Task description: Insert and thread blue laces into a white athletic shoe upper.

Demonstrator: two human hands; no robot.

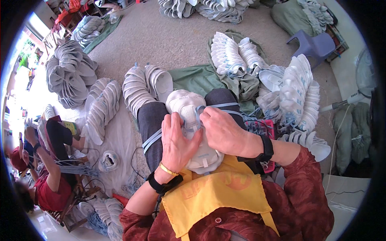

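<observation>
A white shoe upper point(185, 103) lies across my lap, its toe pointing away from me and its heel against my yellow apron point(217, 193). My left hand point(177, 142) grips the upper's left side, thumb apart over the opening; its fingertips are partly hidden. Just to the right, my right hand point(221, 130) is closed, pinching a light blue shoelace point(199, 110) over the upper's lacing area. More blue laces point(152, 139) lie over my left thigh, and others cross my right thigh.
Nested white shoe uppers stand ahead at left point(138, 86) and right point(295, 92). A pink basket point(268, 127) sits by my right knee. Farther off are a purple stool point(313, 45) and a standing fan point(364, 76). At left sits a person in red point(54, 188).
</observation>
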